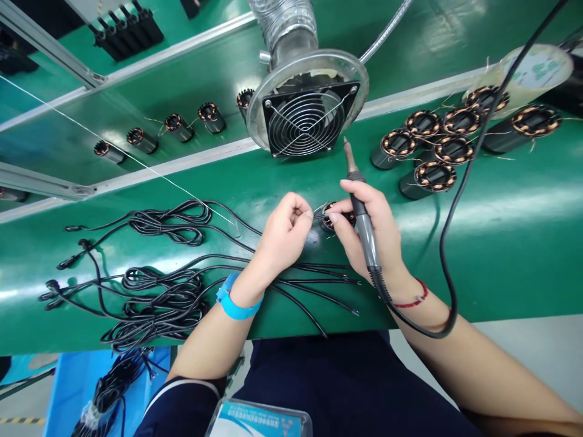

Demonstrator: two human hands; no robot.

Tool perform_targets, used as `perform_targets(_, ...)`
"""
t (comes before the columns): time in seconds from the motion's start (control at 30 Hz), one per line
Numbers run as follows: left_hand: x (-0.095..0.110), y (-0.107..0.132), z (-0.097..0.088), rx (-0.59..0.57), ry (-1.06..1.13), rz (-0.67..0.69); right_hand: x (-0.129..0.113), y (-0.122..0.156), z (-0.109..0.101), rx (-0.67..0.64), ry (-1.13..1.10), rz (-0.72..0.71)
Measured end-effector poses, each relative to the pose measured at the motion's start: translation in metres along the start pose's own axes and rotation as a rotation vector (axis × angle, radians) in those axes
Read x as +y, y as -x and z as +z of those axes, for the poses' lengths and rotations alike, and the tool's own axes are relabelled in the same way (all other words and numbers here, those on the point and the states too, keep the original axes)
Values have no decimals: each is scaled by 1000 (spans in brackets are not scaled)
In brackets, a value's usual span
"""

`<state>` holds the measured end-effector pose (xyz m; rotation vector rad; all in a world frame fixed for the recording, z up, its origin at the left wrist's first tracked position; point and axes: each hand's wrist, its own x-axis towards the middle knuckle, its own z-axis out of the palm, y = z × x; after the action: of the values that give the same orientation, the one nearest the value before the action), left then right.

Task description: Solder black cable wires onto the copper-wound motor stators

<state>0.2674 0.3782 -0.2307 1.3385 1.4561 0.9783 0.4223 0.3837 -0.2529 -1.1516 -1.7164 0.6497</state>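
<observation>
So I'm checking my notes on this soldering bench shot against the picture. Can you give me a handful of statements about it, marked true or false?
1. The right hand holds a soldering iron with its tip pointing away from the person. True.
2. The left hand lies flat on the green bench. False: its fingers are pinched on thin wires next to a small wound coil.
3. The extraction fan stands behind the hands. True.
4. The bundles of black cable lie to the right of the hands. False: they lie to the left.
5. A group of copper-wound coils stands to the right of the fan. True.
6. The left wrist is bare. False: it wears a blue wrist strap.
</observation>
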Motion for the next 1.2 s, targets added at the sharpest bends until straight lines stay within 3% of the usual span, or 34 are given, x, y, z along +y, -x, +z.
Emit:
perform_targets(0.2,3,5,-2,-31,-160,243,1,-1,1,10,-105,47)
perform_targets(0.33,5,5,-7,-55,-263,305,1,-2,3,7,-197,31)
perform_targets(0.43,5,4,-8,-62,-303,288,1,-1,3,-9,-195,11)
perform_targets(0.67,5,2,-4,1,-265,107,6,2,-4,-96,11,-88)
perform_targets(0.97,2,2,-4,12,-226,84,7,-8,1,-108,77,-34)
perform_targets(1.2,2,4,-4,-6,-234,104,-10,9,-25,36,30,-29)
